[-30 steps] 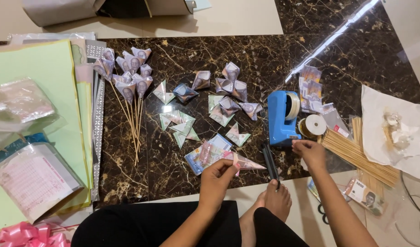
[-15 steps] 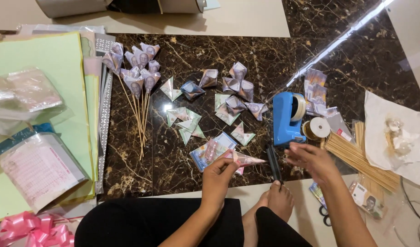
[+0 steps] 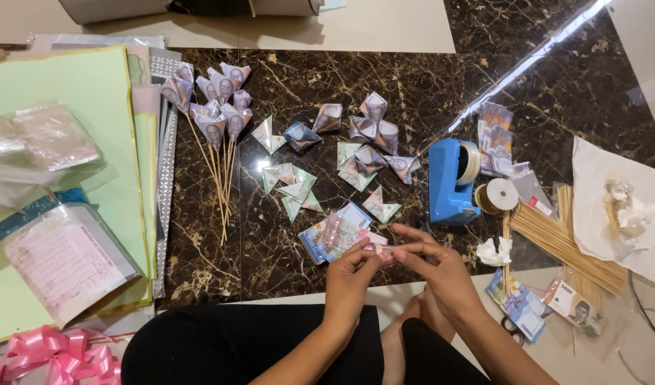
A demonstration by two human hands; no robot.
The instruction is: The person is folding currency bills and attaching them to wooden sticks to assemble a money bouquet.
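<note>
My left hand (image 3: 350,274) and my right hand (image 3: 438,267) meet over the dark marble floor, both pinching a small folded banknote (image 3: 382,251) between the fingertips. Just beyond them lies a small stack of flat banknotes (image 3: 334,232). Several folded banknote cones (image 3: 367,150) are scattered farther out. At the upper left lies a bunch of folded notes on wooden skewers (image 3: 215,114). The blue tape dispenser (image 3: 452,178) stands to the right of the hands.
Green paper sheets (image 3: 70,107) and clear plastic packets (image 3: 63,257) lie at the left, a pink ribbon bow (image 3: 56,356) at the bottom left. Loose skewers (image 3: 563,242), a ribbon spool (image 3: 500,194), more banknotes (image 3: 524,310) and white paper (image 3: 620,207) lie at the right.
My right hand came left from beside the tape dispenser and joined my left hand on the folded banknote. The view shifted slightly.
</note>
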